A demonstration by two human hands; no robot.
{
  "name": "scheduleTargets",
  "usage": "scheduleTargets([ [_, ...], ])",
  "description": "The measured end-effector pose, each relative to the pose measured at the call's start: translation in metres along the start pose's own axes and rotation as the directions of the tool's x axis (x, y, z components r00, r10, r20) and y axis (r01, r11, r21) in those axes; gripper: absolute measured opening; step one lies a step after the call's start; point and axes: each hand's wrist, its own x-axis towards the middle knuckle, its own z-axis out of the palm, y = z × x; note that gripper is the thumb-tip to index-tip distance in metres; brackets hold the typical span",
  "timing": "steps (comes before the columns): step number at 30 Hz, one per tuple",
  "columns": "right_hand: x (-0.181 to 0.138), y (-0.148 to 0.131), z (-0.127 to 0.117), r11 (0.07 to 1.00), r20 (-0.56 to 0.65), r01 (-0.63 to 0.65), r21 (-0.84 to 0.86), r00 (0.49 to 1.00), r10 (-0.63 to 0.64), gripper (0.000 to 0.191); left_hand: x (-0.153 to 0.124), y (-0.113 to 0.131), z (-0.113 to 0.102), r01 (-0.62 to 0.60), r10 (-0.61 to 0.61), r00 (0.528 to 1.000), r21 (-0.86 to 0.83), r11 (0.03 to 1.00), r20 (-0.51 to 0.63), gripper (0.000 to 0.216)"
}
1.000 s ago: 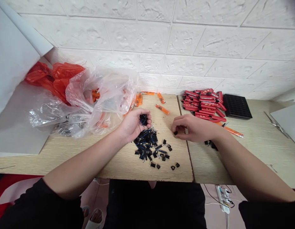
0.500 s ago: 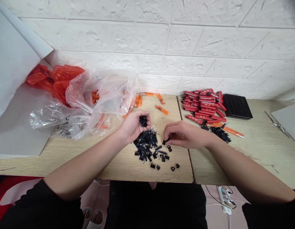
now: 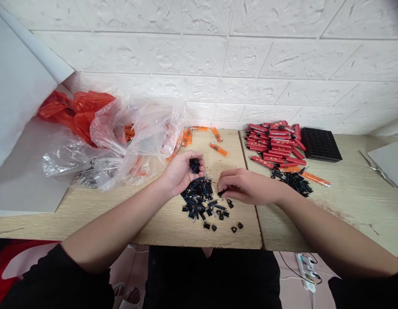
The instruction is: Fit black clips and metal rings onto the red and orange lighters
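My left hand point(image 3: 179, 172) is palm up with its fingers curled round a bunch of small black parts point(image 3: 194, 166). It hovers at the back edge of a loose pile of black parts with blue wires point(image 3: 198, 198). Right of that pile, my right hand point(image 3: 242, 185) pinches a small black part point(image 3: 220, 194) between thumb and fingers, low over the table. A few black caps point(image 3: 234, 229) lie scattered nearer the table's front edge.
Red lighters point(image 3: 276, 143) are heaped at the back right beside a black tray point(image 3: 321, 144). More black parts point(image 3: 297, 183) lie behind my right forearm. Orange lighters point(image 3: 219, 149) lie near the wall. Clear plastic bags point(image 3: 137, 124) crowd the left; tweezers point(image 3: 375, 167) lie far right.
My right hand has shifted slightly left with the small black part, its fingers drawn closer round it. My left hand keeps its bunch almost unmoved. The whole view has tilted slightly.
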Motion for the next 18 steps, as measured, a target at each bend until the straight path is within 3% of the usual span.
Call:
scheduleTargets([
  [6,-0.002,0.003,-0.003,1.0,-0.04,-0.007,-0.018,0.999,0.006,0.013,-0.003,0.0,0.002,0.03,-0.03,0.999,0.02,0.999,0.037,0.013],
  [10,0.001,-0.002,-0.007,0.999,-0.171,0.017,-0.03,0.985,-0.022,0.013,-0.006,0.0,0.003,0.077,-0.079,0.993,0.024,0.997,0.084,0.018],
  [12,0.004,-0.007,-0.005,0.998,-0.292,0.047,-0.037,0.955,-0.056,0.013,-0.006,-0.002,0.002,0.101,-0.103,0.988,0.025,0.995,0.116,0.019],
  [15,0.011,-0.011,0.004,0.994,-0.48,0.076,-0.08,0.871,-0.105,0.015,-0.006,-0.006,0.002,0.13,-0.136,0.975,0.044,0.99,0.174,0.021],
  [18,0.018,-0.011,0.014,0.986,-0.55,0.1,-0.133,0.82,-0.157,0.017,-0.006,-0.011,0.002,0.149,-0.165,0.951,0.081,0.986,0.262,0.026],
])
